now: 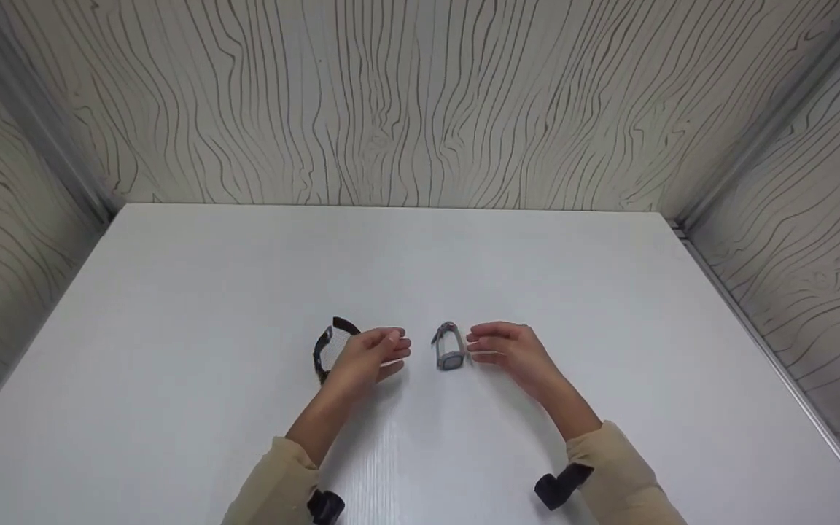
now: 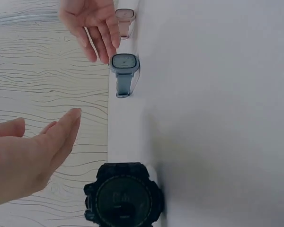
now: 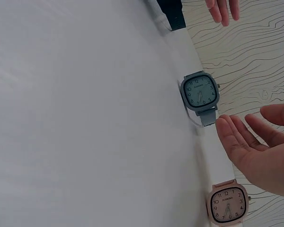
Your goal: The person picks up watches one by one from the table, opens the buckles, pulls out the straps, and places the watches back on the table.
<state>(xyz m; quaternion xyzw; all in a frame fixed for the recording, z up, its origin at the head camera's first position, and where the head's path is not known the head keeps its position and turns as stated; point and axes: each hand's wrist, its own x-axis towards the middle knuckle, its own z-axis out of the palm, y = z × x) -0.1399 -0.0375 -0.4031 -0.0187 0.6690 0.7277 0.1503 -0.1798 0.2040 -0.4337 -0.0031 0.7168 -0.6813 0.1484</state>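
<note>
My left hand (image 1: 367, 357) hovers with bent, relaxed fingers and holds nothing. Partly covered by it in the head view is a black digital watch (image 2: 123, 201), its strap (image 1: 318, 351) looped on the table. Between both hands a blue-grey watch (image 1: 451, 361) with a squarish dial stands on its curved strap. To its right is my right hand (image 1: 513, 354), fingers loosely extended and nothing in them; its fingertips look close to the blue-grey strap but apart from it. A pink watch (image 3: 228, 205) of similar shape shows in both wrist views; in the head view my right hand hides it.
All the watches stand on a white table (image 1: 420, 270). Behind it rises a wood-grain patterned panel (image 1: 391, 102), with similar panels left and right. Black wrist cameras (image 1: 562, 487) sit on the beige sleeves (image 1: 617, 470).
</note>
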